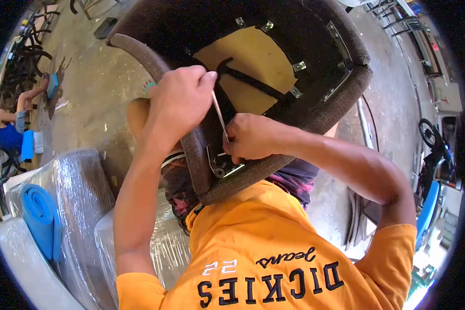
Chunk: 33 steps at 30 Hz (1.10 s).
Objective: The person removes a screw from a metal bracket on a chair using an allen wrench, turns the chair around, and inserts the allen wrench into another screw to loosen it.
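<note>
A dark brown upholstered chair piece (341, 46) rests across my lap, its underside facing up. My left hand (183, 98) is closed on the upper end of a thin pale rod-like piece (219, 113), which slants down toward my right hand. The fingers of my right hand (253, 137) are curled together at the rod's lower end, above a metal bracket (225, 169) at the near corner; what they pinch is hidden. A dark hammer (253, 80) lies on the tan panel (263, 49) inside the frame. Small metal brackets (298, 66) line the far edge.
Plastic-wrapped furniture (82, 175) stands at left with a rolled blue foam sheet (39, 212). A person in blue (8, 129) sits at far left near dark curved parts (33, 51). At right are a blue panel (427, 214) and a motorbike-like object (436, 139).
</note>
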{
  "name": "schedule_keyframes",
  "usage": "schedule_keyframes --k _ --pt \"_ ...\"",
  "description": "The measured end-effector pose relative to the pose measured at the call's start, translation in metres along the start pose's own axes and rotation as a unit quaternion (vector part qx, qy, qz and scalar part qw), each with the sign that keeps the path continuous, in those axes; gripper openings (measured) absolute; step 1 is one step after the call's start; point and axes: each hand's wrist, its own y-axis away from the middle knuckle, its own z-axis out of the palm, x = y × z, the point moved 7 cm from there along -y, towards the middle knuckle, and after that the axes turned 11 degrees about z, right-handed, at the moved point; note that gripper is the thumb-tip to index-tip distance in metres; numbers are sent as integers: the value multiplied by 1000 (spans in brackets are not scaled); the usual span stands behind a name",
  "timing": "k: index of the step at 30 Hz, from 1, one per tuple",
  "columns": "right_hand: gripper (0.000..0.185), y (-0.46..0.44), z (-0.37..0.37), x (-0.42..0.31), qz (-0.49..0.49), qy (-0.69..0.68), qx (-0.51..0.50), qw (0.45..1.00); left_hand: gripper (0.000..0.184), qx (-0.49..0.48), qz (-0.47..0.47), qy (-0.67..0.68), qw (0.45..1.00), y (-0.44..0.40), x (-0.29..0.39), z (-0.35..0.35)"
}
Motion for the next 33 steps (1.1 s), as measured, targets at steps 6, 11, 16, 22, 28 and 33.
schedule_keyframes --k 6,11,16,22,28,33 --pt "35 -23 15 0 47 48 -53 996 28 -137 92 -172 971 -19 -11 50" --pt "40 -29 22 -1 109 15 -94 989 14 -107 152 -263 947 -11 -9 57" --pt "36 -32 24 3 81 63 -105 989 27 -89 167 -252 949 -10 -9 58" --pt "31 -27 20 -2 56 68 -72 993 25 -93 162 -269 945 -9 -9 60" --pt "26 -29 23 5 99 16 -77 992 26 -93 164 -269 945 -8 -8 59" --pt "25 -26 22 6 91 -27 -59 994 24 -48 185 -268 944 -5 -9 59"
